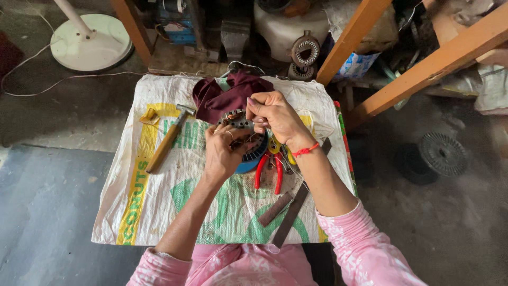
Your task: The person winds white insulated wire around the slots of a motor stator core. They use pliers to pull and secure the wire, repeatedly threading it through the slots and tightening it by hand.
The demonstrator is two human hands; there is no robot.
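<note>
Closest to the camera are the pink sleeves (365, 249) of the person, low in the head view. Both arms reach up to a round metal motor part (244, 132) with a ring of slots, and this part is the landmark for everything else. It lies near the middle of a white sack cloth (159, 212) with green and yellow print, spread over a small table. The left hand (222, 153) rests on the near side of the round metal motor part, fingers curled and pressed on its rim, holding it. The right hand (275, 116) is above the part's right edge, with the thumb and first fingers pinched together on something very thin, maybe wire; it is too small to tell. A red thread band (306, 151) sits on the right wrist. Under the part shows a bit of a blue round thing (248, 165). Just right of and below the part lie red-handled pliers (267, 172). Further below them lie two flat dark metal strips (290, 214). Left of the part lies a hammer (166, 140) with a wooden handle. Just behind the part is a dark red cloth (222, 95). Far to the upper left stands a white round fan base (90, 42) on the floor.
</note>
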